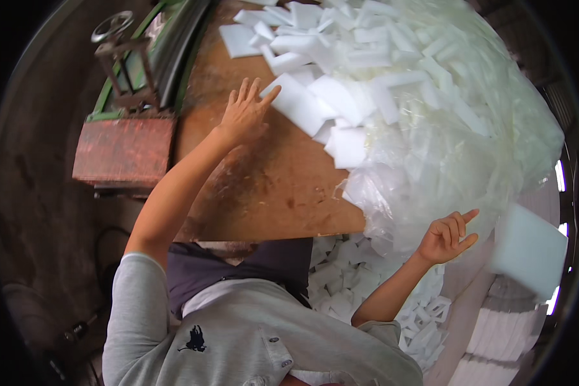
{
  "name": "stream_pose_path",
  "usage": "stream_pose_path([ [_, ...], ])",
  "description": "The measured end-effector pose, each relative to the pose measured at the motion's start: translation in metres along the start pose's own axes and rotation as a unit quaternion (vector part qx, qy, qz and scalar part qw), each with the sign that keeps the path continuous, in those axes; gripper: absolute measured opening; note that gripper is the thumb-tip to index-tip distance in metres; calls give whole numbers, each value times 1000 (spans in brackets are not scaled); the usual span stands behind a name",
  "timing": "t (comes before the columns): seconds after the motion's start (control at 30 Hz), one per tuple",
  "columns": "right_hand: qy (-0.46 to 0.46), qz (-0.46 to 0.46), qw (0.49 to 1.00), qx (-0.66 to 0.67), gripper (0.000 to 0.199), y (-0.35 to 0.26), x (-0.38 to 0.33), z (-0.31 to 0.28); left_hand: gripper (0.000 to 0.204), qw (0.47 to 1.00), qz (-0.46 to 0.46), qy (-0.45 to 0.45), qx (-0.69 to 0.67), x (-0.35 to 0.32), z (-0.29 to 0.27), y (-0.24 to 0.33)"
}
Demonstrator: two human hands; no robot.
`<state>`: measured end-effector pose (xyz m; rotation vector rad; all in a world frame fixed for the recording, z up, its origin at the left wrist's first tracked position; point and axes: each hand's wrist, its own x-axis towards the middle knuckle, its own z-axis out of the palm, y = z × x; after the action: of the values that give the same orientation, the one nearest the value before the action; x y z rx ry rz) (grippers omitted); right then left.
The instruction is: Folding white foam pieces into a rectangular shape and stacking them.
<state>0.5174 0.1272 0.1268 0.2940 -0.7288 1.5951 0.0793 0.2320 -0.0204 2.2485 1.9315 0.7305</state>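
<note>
My left hand is over the brown wooden table, fingers spread, with nothing in it. Its thumb side is beside a flat white foam piece at the edge of a heap; whether they touch I cannot tell. Out to the right, my right hand has its forefinger and thumb stretched apart and the other fingers partly bent, holding nothing. Beyond its fingertips a square white foam sheet shows blurred, apart from the hand and seemingly in the air.
A big heap of white foam pieces covers the far right of the table, partly under clear plastic film. At the left stands a green-framed machine with a handwheel and a red block. More foam scraps lie low at right, near white stacks.
</note>
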Motion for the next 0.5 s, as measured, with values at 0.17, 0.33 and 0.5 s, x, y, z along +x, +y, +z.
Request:
stream_pose_path([
  [0.17,134,80,718,-678,41,46,31,-21,101,974,78,-134,168,60,24,11],
  [0.33,-20,-41,490,-871,42,112,113,-51,63,956,68,-261,113,74,3,32],
  [0.5,-71,-28,273,-959,40,112,144,-116,66,963,115,-216,116,27,5,18],
])
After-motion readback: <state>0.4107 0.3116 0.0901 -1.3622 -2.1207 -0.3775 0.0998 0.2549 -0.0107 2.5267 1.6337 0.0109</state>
